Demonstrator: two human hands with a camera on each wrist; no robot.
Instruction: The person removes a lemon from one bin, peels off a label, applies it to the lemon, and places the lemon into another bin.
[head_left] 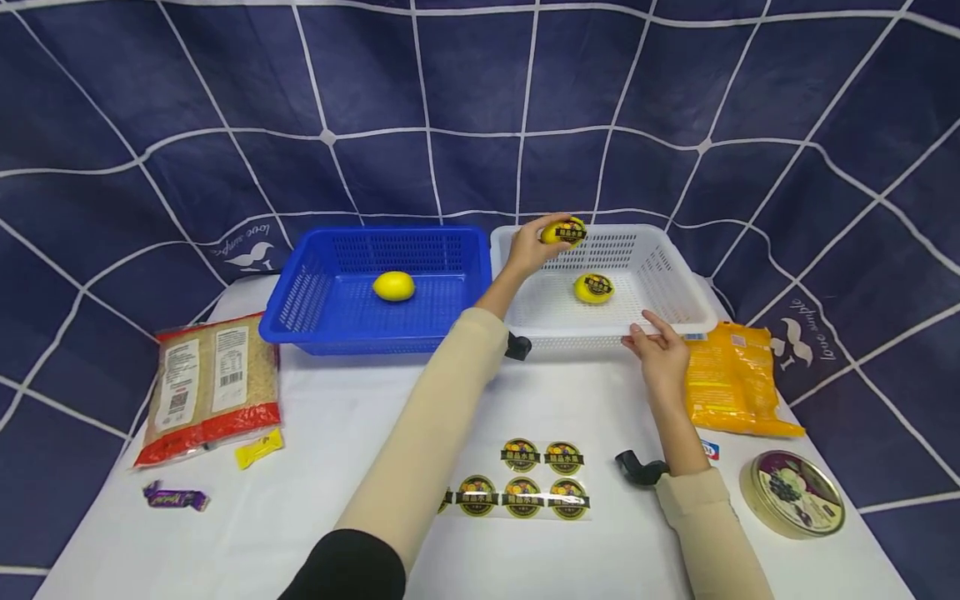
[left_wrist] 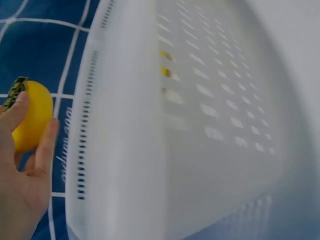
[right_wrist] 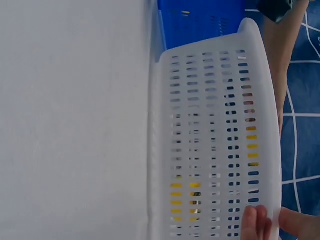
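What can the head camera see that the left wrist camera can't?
Only the head view shows the blue basket with a plain lemon, a stickered lemon lying in the white basket, the sticker sheet, the right hand on the basket's front rim, and the packets and tin.

Only the left wrist view shows the white basket's slotted wall close up.

Both show the left hand holding a stickered lemon by the white basket.

"love simple" with bird logo on the blue backdrop cloth [head_left: 247,242], other labels illegible
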